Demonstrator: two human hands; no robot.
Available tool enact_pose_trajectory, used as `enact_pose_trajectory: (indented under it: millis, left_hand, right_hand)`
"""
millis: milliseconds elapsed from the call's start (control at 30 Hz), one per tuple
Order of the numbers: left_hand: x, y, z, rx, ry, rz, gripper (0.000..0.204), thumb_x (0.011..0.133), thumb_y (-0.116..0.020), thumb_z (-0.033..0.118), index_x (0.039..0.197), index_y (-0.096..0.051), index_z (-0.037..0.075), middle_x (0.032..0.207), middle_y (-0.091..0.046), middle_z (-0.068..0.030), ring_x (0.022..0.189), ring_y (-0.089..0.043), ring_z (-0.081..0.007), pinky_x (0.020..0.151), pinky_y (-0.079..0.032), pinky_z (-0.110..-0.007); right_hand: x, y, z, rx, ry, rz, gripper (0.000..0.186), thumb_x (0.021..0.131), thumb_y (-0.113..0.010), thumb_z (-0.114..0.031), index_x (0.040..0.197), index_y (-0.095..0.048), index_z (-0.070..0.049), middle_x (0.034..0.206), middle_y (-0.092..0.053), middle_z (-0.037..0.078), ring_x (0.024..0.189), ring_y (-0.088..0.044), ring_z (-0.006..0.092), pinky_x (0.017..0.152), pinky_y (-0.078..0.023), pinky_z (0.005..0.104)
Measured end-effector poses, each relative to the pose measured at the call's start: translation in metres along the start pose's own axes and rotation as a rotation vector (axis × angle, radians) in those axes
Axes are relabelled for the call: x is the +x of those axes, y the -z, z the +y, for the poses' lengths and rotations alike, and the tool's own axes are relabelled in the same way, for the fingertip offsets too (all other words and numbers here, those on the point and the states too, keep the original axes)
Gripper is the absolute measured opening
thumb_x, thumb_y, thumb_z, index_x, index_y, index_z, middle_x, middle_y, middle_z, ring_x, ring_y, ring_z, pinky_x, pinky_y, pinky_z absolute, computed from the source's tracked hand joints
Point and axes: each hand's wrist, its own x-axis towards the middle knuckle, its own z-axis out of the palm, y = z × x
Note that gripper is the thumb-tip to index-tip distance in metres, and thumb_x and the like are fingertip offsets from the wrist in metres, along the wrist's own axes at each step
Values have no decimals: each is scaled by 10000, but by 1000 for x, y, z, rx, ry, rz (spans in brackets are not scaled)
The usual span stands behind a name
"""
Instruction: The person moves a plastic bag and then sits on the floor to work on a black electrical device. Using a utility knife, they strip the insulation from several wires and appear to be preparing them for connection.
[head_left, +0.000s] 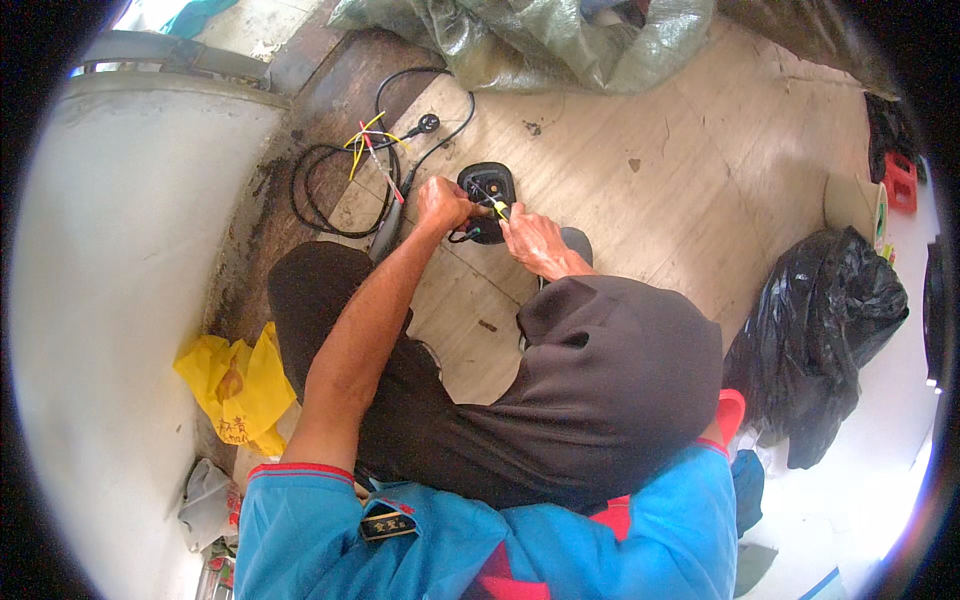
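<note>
A small black rounded plastic device (499, 177) with a dark cavity lies on the tiled floor between my legs. My left hand (449, 208) is closed at its left side, fingers on it or on a small part at its middle; exactly which is hidden. My right hand (536, 241) grips a yellow-and-black handled screwdriver (501, 208), its shaft angled into the device. A short dark lead (462, 236) curves below the device. Left of my hands lie a coiled black cable (313, 214), a round black plug (428, 124), yellow and red strips or wires (362, 140) and a grey elongated object (387, 231).
A crumpled greenish sack (600, 50) lies ahead. A black plastic bag (810, 330), a pale roll (850, 205) and a red plastic item (900, 185) are at the right. A yellow bag (225, 390) and a white wall or panel (130, 260) are at the left.
</note>
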Motion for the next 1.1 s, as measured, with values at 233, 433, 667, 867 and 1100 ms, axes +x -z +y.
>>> enact_pose_trajectory:
  millis: [233, 433, 667, 867, 1100]
  left_hand:
    - [2, -5, 2, 104, 25, 12, 405, 527, -947, 312, 753, -741, 47, 799, -737, -116, 765, -716, -225, 735, -565, -360]
    - [-1, -7, 1, 141, -99, 82, 412, 524, -941, 291, 787, -750, 38, 838, -735, -152, 816, -717, -287, 762, -563, -384]
    - [-10, 13, 0, 177, -35, -175, 310, 695, -849, 283, 585, -679, 48, 541, -650, -39, 481, -628, -125, 507, -517, -299]
    - [-4, 23, -9, 54, 59, -43, 296, 756, -812, 299, 680, -717, 29, 568, -655, -48, 479, -626, -142, 482, -506, -295]
    - [-2, 12, -25, 74, -98, 32, 308, 718, -789, 338, 761, -734, 38, 629, -675, -90, 579, -667, -203, 581, -522, -347]
  right_hand:
    - [8, 2, -7, -37, -13, -21, 338, 975, -520, -251, 998, -495, 86, 745, -666, 262, 735, -679, 444, 650, -540, 521]
    - [15, -6, -2, -38, 15, 29, 338, 972, -524, -258, 978, -492, 78, 733, -658, 268, 718, -675, 445, 631, -539, 520]
    - [12, -13, 7, -41, 76, 100, 338, 972, -522, -261, 966, -491, 75, 694, -638, 272, 667, -666, 438, 587, -530, 518]
    - [10, -4, 3, 24, 43, 51, 357, 977, -514, -288, 996, -499, 68, 737, -643, 289, 713, -657, 462, 635, -514, 529]
    - [5, -1, 0, 266, -133, -80, 438, 964, -517, -341, 1017, -527, 93, 778, -629, 345, 779, -638, 513, 708, -505, 556]
